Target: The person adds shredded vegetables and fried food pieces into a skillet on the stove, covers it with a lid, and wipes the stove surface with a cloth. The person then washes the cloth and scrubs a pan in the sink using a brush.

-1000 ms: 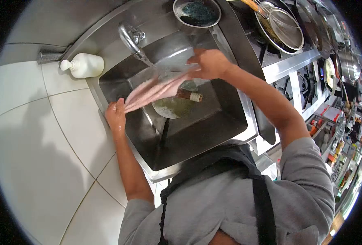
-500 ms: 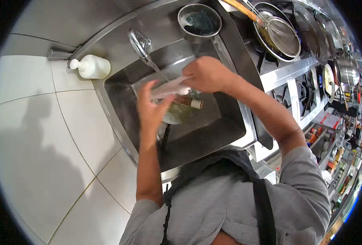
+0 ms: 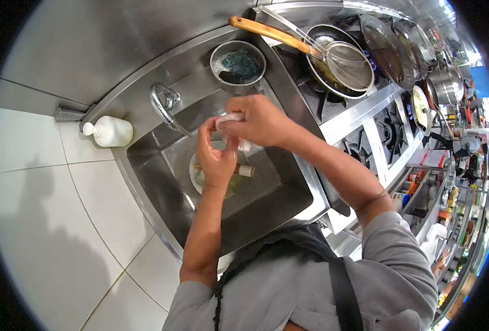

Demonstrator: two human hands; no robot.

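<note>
My right hand (image 3: 258, 121) is closed on a pale, limp, wet-looking piece (image 3: 232, 118), bunched between its fingers; I cannot make out its kind. Palm upward, my left hand (image 3: 218, 160) has its curled fingertips against the same piece. Both hands are above the steel sink (image 3: 261, 218). Below them in the basin sits a round, pale dish (image 3: 196, 175) with greenish-yellow in it, partly hidden by my left hand. A brown object with a ribbed, light end (image 3: 245, 170) lies over the dish. The faucet (image 3: 159, 107) is just beyond my left hand.
A metal bowl (image 3: 238, 62) holding a dark green scrubbing pad stands on the sink's back corner. At left is a white pump bottle (image 3: 113, 131). A strainer (image 3: 348, 65) with a wooden handle rests over a pan on the stove (image 3: 324, 105) at right.
My hands have come closer together, and the pale piece, stretched between them earlier, is now bunched up. The camera view has shifted, so the sink and stove appear lower and further left.
</note>
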